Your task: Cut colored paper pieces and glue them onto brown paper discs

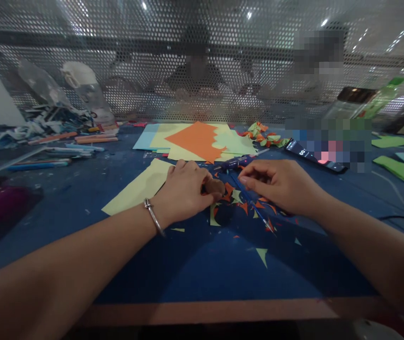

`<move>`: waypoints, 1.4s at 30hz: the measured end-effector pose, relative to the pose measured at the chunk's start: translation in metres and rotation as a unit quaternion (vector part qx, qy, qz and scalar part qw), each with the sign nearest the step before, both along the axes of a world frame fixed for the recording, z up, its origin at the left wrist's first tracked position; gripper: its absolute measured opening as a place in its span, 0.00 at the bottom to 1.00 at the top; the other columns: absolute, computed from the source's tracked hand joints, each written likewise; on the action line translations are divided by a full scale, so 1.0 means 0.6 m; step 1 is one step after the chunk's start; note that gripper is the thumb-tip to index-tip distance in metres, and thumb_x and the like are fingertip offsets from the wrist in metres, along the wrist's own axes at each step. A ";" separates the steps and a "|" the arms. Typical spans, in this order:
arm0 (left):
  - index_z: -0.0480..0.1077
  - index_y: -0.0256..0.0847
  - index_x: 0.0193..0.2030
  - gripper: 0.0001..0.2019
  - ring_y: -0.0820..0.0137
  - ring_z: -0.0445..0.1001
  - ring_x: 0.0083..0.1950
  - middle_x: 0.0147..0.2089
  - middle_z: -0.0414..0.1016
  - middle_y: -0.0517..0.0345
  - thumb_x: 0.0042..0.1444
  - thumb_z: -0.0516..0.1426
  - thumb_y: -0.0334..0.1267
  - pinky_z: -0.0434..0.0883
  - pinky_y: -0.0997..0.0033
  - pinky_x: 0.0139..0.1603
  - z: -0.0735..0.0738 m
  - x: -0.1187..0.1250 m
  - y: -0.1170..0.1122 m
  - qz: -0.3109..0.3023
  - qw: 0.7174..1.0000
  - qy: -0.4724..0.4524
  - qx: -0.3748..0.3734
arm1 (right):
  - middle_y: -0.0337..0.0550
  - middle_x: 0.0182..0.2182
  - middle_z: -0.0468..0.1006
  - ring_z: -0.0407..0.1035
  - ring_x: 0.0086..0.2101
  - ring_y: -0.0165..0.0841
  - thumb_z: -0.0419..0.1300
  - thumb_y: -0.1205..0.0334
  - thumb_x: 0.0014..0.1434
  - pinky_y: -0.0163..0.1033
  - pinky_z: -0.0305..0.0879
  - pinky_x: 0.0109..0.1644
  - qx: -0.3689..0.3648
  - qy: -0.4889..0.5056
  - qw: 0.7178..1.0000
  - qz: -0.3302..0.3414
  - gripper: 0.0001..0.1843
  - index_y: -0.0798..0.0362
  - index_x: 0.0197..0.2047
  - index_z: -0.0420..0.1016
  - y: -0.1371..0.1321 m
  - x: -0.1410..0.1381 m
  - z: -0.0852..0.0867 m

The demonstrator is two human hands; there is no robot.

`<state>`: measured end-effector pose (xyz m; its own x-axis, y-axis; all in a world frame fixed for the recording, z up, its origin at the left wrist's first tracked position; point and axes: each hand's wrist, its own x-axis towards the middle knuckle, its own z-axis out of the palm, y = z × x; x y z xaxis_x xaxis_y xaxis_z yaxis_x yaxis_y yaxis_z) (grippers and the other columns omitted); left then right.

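My left hand [188,191], with a silver bangle at the wrist, rests over the right end of a pale yellow sheet of paper [134,186]. Its fingers curl in towards the thumb; whatever they grip, if anything, is hidden. Close by on the right is my right hand [276,184], thumb and fingertips drawn together, with nothing plainly visible between them. A slim blue pen [256,204] lies slantwise by those fingertips. Beyond them sits a dark blue tool [235,163], its kind unclear. Small orange scraps [244,208] and a pale green triangular scrap [263,256] lie about the hands.
Behind the hands lies a cut orange sheet [197,141] on yellow and blue paper. Cut pieces [267,137] form a heap beside a phone [315,156]. Pens [39,164] and a clear bottle [94,94] stand left; green paper [402,170] lies right. Perforated metal [141,89] closes the back.
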<state>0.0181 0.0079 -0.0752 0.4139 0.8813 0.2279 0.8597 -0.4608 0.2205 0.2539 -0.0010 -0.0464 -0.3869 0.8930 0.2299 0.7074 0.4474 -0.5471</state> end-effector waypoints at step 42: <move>0.78 0.38 0.47 0.13 0.70 0.78 0.28 0.31 0.80 0.56 0.59 0.58 0.40 0.75 0.71 0.31 0.049 -0.037 -0.004 0.007 0.949 -0.281 -0.145 | 0.42 0.28 0.81 0.74 0.30 0.36 0.63 0.55 0.55 0.39 0.62 0.34 0.062 -0.175 0.970 -0.157 0.09 0.52 0.33 0.77 0.085 0.064 -0.030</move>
